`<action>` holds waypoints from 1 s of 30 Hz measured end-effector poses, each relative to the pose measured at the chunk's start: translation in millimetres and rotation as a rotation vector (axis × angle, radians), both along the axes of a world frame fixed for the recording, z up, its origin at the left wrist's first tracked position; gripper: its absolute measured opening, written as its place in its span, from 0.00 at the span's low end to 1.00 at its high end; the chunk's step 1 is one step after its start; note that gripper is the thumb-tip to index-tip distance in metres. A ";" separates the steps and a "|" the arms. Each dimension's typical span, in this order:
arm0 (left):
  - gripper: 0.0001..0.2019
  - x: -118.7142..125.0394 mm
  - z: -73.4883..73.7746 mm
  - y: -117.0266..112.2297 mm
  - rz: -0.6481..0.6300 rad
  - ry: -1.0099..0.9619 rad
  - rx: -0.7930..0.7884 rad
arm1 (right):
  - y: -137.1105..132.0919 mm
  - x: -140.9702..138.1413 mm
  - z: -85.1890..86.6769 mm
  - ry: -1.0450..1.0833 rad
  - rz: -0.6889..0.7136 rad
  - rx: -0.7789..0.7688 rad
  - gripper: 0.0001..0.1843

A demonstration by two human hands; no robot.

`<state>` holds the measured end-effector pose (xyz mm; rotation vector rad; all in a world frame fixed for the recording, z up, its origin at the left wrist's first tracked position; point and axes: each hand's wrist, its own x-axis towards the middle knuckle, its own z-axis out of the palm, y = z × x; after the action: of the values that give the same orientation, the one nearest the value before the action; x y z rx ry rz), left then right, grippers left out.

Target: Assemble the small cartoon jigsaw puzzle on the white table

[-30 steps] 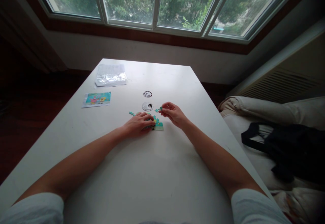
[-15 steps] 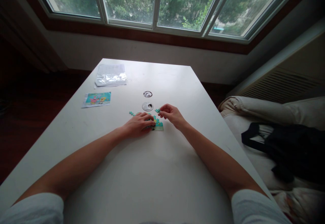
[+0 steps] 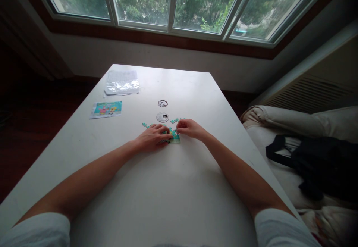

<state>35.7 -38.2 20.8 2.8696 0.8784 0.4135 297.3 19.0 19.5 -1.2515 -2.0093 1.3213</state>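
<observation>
A partly joined jigsaw puzzle (image 3: pixel 175 140) in green and yellow lies on the white table. My left hand (image 3: pixel 153 136) rests over its left part with the fingers stretched out, hiding much of it. At the puzzle's upper right edge, my right hand (image 3: pixel 190 128) is closed in a pinch on a small puzzle piece (image 3: pixel 176 130), mostly covered by the fingertips. Loose green pieces (image 3: pixel 173 121) lie just beyond the right hand. Another loose piece (image 3: pixel 144 124) sits beyond the left hand.
Two round discs (image 3: pixel 162 117) with black-and-white patterns lie beyond the puzzle. To the left are a colourful cartoon picture sheet (image 3: pixel 107 109) and a clear plastic bag over papers (image 3: pixel 122 83). A sofa (image 3: pixel 268 131) with a dark garment (image 3: pixel 321 161) stands right of the table (image 3: pixel 179 187).
My right hand has come nearer, from the loose pieces down to the puzzle's upper right edge. Green pieces it partly hid now show behind it. My left hand has barely moved.
</observation>
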 end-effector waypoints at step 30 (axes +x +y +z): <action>0.19 2.2 1.6 -3.6 0.035 0.089 0.045 | -5.6 -3.6 5.2 -0.333 0.079 0.335 0.02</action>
<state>38.0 -41.8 22.4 2.9377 0.9468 0.3150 293.6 13.4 24.8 -1.3047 -2.4071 0.7965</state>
